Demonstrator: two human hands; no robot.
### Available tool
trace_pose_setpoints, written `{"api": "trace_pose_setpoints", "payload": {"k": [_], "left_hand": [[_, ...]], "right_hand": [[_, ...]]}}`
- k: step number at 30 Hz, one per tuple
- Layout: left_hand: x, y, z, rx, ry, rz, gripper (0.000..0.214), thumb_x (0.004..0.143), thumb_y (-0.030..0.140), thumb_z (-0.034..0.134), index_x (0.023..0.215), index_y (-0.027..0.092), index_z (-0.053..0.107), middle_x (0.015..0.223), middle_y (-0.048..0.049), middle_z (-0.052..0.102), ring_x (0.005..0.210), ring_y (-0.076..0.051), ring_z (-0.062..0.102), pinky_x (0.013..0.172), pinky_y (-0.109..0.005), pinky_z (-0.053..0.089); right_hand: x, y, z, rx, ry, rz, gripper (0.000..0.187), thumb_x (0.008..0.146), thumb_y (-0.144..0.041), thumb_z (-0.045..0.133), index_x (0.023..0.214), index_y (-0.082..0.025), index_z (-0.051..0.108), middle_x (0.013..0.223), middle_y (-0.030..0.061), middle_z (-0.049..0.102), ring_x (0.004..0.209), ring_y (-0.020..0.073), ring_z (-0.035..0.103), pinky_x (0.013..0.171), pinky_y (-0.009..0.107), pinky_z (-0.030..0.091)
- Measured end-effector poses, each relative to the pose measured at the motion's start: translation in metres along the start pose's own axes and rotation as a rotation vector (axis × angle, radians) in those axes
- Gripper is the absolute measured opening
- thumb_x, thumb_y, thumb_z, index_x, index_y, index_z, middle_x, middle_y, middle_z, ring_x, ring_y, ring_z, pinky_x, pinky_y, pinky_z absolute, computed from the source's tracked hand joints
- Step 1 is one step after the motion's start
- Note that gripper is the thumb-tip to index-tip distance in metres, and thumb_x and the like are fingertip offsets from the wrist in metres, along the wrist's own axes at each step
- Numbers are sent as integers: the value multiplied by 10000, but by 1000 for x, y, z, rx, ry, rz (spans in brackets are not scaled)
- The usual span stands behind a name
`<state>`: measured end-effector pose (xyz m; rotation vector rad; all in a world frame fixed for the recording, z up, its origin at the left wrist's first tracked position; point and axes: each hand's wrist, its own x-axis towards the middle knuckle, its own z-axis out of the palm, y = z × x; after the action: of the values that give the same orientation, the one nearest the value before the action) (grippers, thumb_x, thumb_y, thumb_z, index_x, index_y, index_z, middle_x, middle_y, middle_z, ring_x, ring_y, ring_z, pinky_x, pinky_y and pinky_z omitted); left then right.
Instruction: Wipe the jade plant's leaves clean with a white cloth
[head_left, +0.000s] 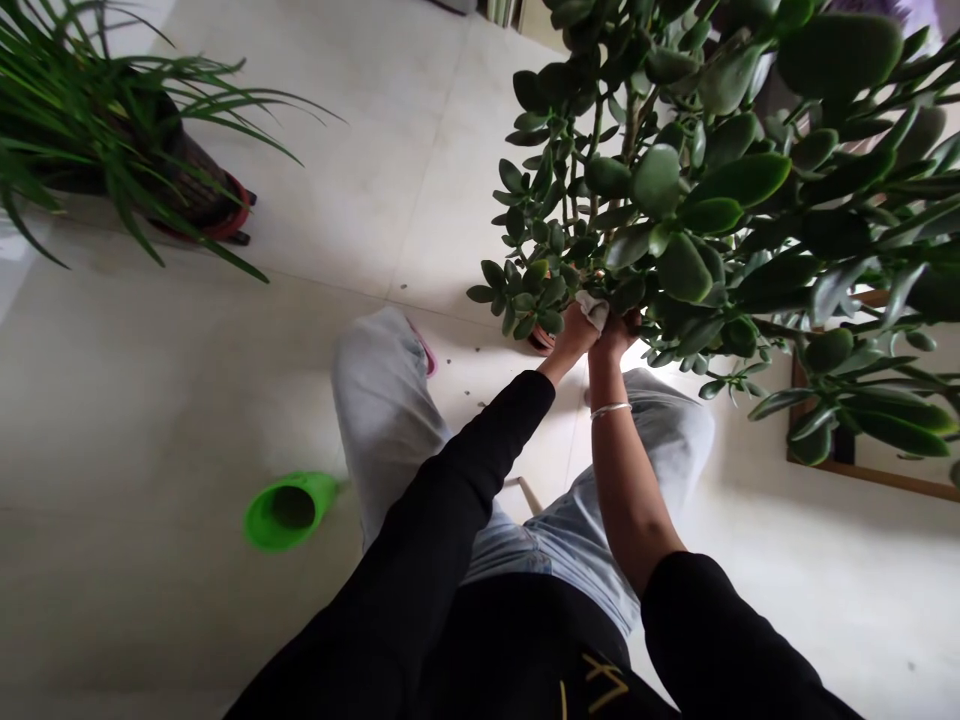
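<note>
Pale tiled floor (187, 380): green container (318, 492), small dark bits (450, 361) scattered.

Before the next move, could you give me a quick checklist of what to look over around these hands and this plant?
1. Crumpled whitish cloth held: ok, in the left hand.
2. Right hand's grip: cannot tell, leaves hide the fingers.
3. Reddish-brown round pot under the thick-leaved green plant steady: cannot tell, mostly hidden.
4. Bright green plastic container not between the legs: ok, beside the left leg.
5. Pale tiled floor free of bits: not ok, small dark specks lie there.
</note>
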<state>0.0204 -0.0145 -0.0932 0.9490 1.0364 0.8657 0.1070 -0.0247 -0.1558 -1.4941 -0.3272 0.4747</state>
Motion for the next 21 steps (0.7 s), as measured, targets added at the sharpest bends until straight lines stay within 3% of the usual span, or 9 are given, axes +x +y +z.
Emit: {"api": "trace_pose_setpoints", "payload": {"k": [5,11,16,21], "left_hand": [[2,-4,2,-3,-5,-8,215,795,30,791,729,209,693,930,-122,801,1109,-286,733,1079,-371,535],[2,0,3,10,-2,-19,232,783,1,774,724,205,680,916,-125,801,1106,-287,739,1054,-376,547],[-4,2,2,51,14,8,215,775,-17,753,784,184,680,1002,-132,807,1105,-284,738,1033,-360,552],[-6,-1,-1,93,21,2,242,788,27,765,716,222,640,926,-126,798,1101,-296,731,1022,-369,554]], "right_hand": [[0,-3,0,29,81,-15,228,814,-17,517,784,-243,514,907,-34,641,894,106,663,859,257,598],[3,-5,-3,-2,46,-41,212,788,-32,554,830,-240,565,941,-14,676,878,116,660,918,296,600],[-2,-3,-7,-12,8,-76,159,834,-97,588,871,-251,572,994,1,694,905,143,665,905,357,626],[1,3,-13,-27,42,-93,143,940,-203,564,809,-246,529,899,8,646,881,157,650,808,325,629]]}}
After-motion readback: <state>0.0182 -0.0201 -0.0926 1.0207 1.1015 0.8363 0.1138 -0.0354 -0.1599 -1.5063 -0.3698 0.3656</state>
